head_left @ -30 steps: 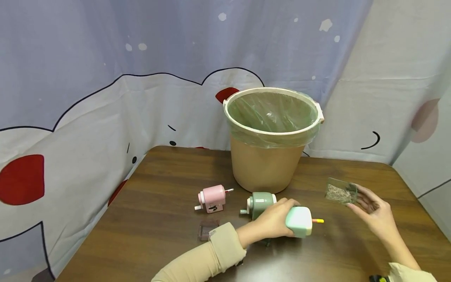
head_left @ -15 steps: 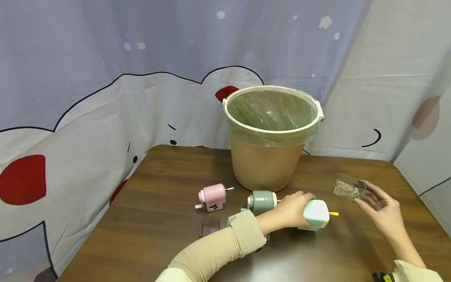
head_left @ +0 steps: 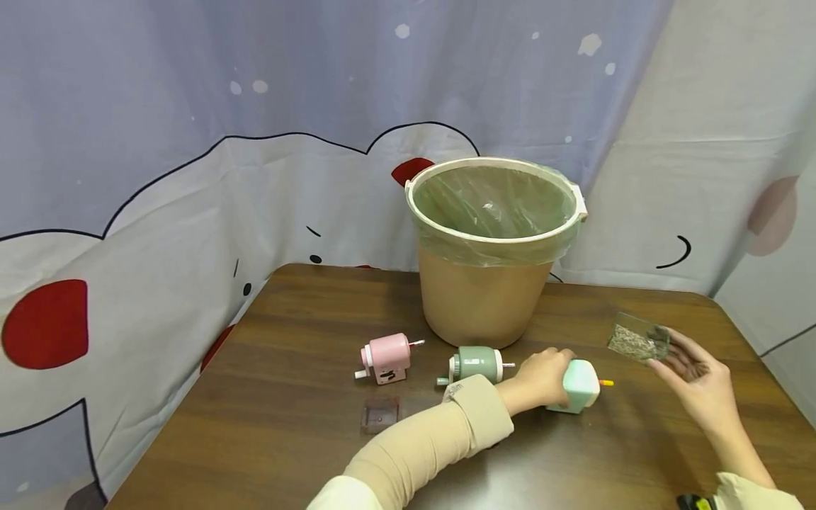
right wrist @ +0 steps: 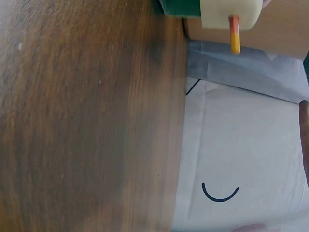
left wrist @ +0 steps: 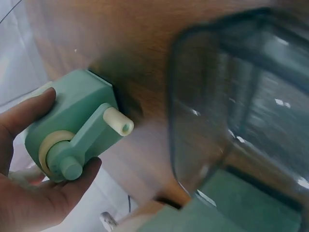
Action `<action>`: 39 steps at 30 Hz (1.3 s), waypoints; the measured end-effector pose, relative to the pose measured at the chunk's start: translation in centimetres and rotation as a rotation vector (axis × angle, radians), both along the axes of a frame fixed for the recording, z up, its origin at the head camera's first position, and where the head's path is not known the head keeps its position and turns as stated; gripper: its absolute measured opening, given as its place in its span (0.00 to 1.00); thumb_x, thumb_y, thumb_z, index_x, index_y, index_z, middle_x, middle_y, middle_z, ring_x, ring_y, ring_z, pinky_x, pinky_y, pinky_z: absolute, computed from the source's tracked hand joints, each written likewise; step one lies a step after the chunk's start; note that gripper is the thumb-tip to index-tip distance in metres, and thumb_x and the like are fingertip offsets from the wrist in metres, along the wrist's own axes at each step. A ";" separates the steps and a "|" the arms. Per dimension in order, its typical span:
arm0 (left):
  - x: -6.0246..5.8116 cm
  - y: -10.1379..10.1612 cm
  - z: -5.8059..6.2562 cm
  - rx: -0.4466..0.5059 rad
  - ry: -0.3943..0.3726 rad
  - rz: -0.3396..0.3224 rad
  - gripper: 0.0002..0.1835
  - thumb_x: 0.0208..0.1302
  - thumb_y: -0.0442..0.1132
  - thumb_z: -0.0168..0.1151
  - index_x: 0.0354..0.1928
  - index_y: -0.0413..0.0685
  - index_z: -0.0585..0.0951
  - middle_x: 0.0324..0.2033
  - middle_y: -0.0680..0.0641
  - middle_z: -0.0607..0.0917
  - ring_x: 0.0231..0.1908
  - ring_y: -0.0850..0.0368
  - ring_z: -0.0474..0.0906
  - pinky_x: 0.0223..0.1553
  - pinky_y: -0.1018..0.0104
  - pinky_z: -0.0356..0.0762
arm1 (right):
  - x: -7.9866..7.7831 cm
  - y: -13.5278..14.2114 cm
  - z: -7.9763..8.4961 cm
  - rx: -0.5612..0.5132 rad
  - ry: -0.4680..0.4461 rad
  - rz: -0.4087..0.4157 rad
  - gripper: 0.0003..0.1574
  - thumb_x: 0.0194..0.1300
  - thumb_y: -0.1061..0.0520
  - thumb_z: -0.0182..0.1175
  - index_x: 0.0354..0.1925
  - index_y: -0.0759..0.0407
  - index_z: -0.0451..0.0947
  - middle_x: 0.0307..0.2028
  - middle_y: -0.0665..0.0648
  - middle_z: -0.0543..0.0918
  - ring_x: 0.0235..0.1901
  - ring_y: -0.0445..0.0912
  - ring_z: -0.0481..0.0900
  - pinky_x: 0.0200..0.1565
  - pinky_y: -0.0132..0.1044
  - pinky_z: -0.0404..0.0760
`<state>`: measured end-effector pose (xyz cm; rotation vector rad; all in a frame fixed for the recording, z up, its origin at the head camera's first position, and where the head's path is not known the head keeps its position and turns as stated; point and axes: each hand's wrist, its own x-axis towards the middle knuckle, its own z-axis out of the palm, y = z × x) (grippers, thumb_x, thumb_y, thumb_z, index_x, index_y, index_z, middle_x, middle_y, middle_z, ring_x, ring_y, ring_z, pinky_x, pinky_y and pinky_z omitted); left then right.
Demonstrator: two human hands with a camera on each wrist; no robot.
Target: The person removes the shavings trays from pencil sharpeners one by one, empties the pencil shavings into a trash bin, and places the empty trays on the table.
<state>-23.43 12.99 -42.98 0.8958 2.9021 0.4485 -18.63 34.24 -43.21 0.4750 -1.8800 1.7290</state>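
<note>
My left hand [head_left: 542,382] grips a mint-green crank pencil sharpener [head_left: 576,386] low over the right half of the table. A red-and-yellow pencil [head_left: 606,383] sticks out of its cream front. In the left wrist view, thumb and fingers lie around the sharpener's body [left wrist: 82,111], near its crank [left wrist: 89,140]. To its right, my right hand [head_left: 698,382] pinches a clear greenish shavings drawer [head_left: 631,343] by one end, above the table. Pale shavings show inside it. Only a finger [right wrist: 305,140] of that hand appears in the right wrist view.
A dark green sharpener [head_left: 478,365] and a pink one [head_left: 389,358] stand left of my left hand. A brownish clear drawer [head_left: 381,414] lies before the pink one. Another clear drawer [left wrist: 203,106] looms blurred in the left wrist view. A lined bin [head_left: 484,297] stands behind.
My left hand has carried the mint sharpener rightward and slightly farther back. My right hand, with the shavings drawer, has also shifted a little right and back, settling in the last half second.
</note>
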 end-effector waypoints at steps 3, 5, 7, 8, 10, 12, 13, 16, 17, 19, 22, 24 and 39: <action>-0.3 0.5 -0.1 -0.016 -0.004 0.016 0.36 0.37 0.46 0.79 0.55 0.59 0.76 0.41 0.59 0.81 0.35 0.69 0.75 0.30 0.77 0.69 | -0.1 -0.1 -0.1 0.006 -0.006 -0.008 0.37 0.50 0.85 0.54 0.56 0.62 0.73 0.47 0.43 0.83 0.44 0.30 0.81 0.45 0.17 0.75; -0.3 0.6 -0.1 -0.024 -0.011 0.023 0.36 0.37 0.45 0.79 0.54 0.59 0.76 0.40 0.58 0.81 0.34 0.69 0.75 0.29 0.77 0.68 | -0.1 -0.1 -0.1 0.008 -0.008 -0.013 0.37 0.50 0.85 0.54 0.56 0.63 0.73 0.46 0.42 0.83 0.44 0.30 0.81 0.45 0.17 0.74; -0.4 0.8 -0.1 -0.030 -0.021 0.027 0.35 0.37 0.45 0.79 0.53 0.59 0.76 0.39 0.58 0.81 0.34 0.68 0.75 0.29 0.77 0.69 | -0.1 -0.1 -0.2 0.001 -0.011 -0.014 0.37 0.50 0.85 0.54 0.56 0.62 0.74 0.46 0.42 0.83 0.44 0.30 0.81 0.45 0.17 0.75; -0.4 0.8 -0.1 -0.034 -0.021 0.030 0.35 0.37 0.45 0.79 0.53 0.59 0.76 0.39 0.58 0.81 0.33 0.68 0.75 0.29 0.77 0.69 | -0.1 -0.1 -0.2 0.002 -0.014 -0.017 0.37 0.50 0.85 0.54 0.56 0.62 0.74 0.46 0.42 0.83 0.44 0.30 0.81 0.45 0.17 0.75; -0.4 0.9 0.0 -0.040 -0.017 0.040 0.36 0.37 0.46 0.79 0.53 0.59 0.75 0.39 0.59 0.81 0.33 0.68 0.75 0.28 0.76 0.68 | 0.0 -0.1 -0.1 0.004 -0.021 -0.025 0.37 0.51 0.84 0.54 0.56 0.61 0.74 0.46 0.42 0.83 0.44 0.30 0.81 0.45 0.16 0.74; -0.3 1.0 -0.1 -0.042 -0.015 0.046 0.36 0.37 0.47 0.79 0.54 0.60 0.75 0.39 0.59 0.80 0.33 0.68 0.75 0.28 0.76 0.68 | 0.1 -0.1 -0.1 0.015 -0.031 -0.041 0.36 0.51 0.83 0.54 0.56 0.61 0.73 0.45 0.41 0.83 0.43 0.29 0.81 0.45 0.16 0.74; -0.3 1.0 -0.1 -0.039 -0.016 0.048 0.37 0.37 0.47 0.79 0.55 0.61 0.75 0.39 0.59 0.80 0.33 0.68 0.75 0.27 0.75 0.68 | 0.2 -0.1 -0.2 0.034 -0.039 -0.060 0.36 0.52 0.83 0.55 0.57 0.61 0.73 0.45 0.40 0.83 0.43 0.28 0.80 0.45 0.16 0.74; -0.3 0.9 -0.1 -0.012 -0.049 0.060 0.40 0.37 0.47 0.79 0.57 0.64 0.73 0.41 0.60 0.80 0.35 0.68 0.76 0.29 0.75 0.69 | 0.3 -0.2 -0.2 0.109 -0.067 -0.121 0.35 0.53 0.80 0.56 0.59 0.61 0.72 0.46 0.36 0.81 0.43 0.26 0.79 0.45 0.15 0.73; -0.3 0.9 -0.1 -0.003 -0.061 0.065 0.40 0.37 0.47 0.79 0.58 0.64 0.73 0.42 0.60 0.80 0.36 0.68 0.76 0.29 0.74 0.69 | 0.2 -0.2 -0.2 0.116 -0.068 -0.127 0.35 0.53 0.80 0.56 0.59 0.62 0.71 0.46 0.36 0.81 0.43 0.26 0.79 0.45 0.14 0.73; -0.3 0.7 -0.1 0.017 -0.085 0.075 0.42 0.36 0.47 0.80 0.59 0.65 0.73 0.43 0.59 0.80 0.36 0.67 0.76 0.30 0.74 0.69 | 0.1 -0.4 -0.2 0.116 -0.065 -0.123 0.36 0.53 0.81 0.56 0.59 0.61 0.72 0.46 0.36 0.81 0.43 0.26 0.79 0.45 0.14 0.73; -0.3 0.5 0.1 0.035 -0.084 0.088 0.42 0.36 0.48 0.80 0.60 0.67 0.72 0.44 0.60 0.80 0.37 0.67 0.76 0.31 0.73 0.70 | -0.2 -0.8 0.1 0.052 -0.039 -0.063 0.35 0.52 0.82 0.55 0.58 0.63 0.72 0.47 0.39 0.82 0.44 0.28 0.80 0.45 0.16 0.74; -0.2 0.5 0.4 0.045 -0.076 0.088 0.42 0.36 0.49 0.80 0.60 0.67 0.73 0.44 0.60 0.80 0.38 0.67 0.76 0.31 0.74 0.70 | -0.3 -1.0 0.3 0.031 -0.024 -0.041 0.35 0.52 0.83 0.54 0.57 0.63 0.73 0.48 0.40 0.82 0.44 0.29 0.80 0.45 0.16 0.74; 0.2 -1.8 1.9 0.125 -0.029 0.062 0.37 0.44 0.53 0.75 0.60 0.64 0.73 0.48 0.58 0.80 0.43 0.66 0.78 0.37 0.77 0.72 | -0.7 -2.3 1.1 0.002 0.010 0.009 0.34 0.51 0.84 0.54 0.57 0.73 0.70 0.47 0.45 0.83 0.45 0.32 0.81 0.46 0.18 0.75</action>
